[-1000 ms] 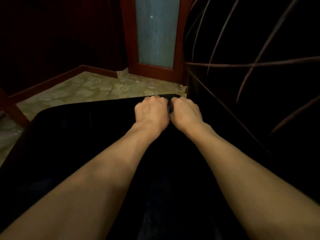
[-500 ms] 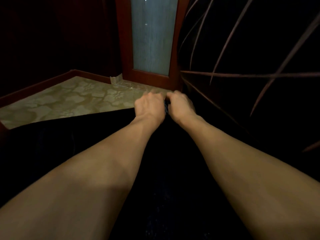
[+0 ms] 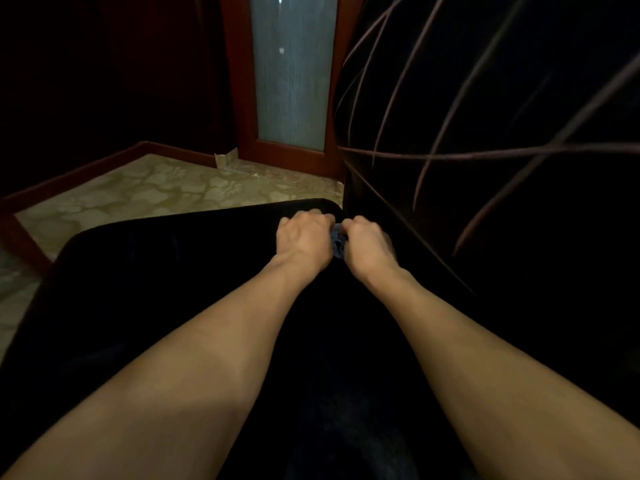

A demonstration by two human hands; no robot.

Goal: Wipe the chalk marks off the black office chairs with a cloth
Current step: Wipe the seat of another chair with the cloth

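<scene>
Left hand point(image 3: 303, 237) and right hand point(image 3: 367, 249) both grip the bunched cloth point(image 3: 337, 242) between them, likely pressing it onto the chair seat point(image 3: 166, 271) below for scrubbing.

Chair seat point(image 3: 156, 271) — matt black fabric; door frame point(image 3: 239, 98) — glossy reddish wood.

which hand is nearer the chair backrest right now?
Right. The right hand sits close beside the base of the backrest, near the seat's far corner. The left hand is on the other side of the cloth, further from the backrest.
</scene>
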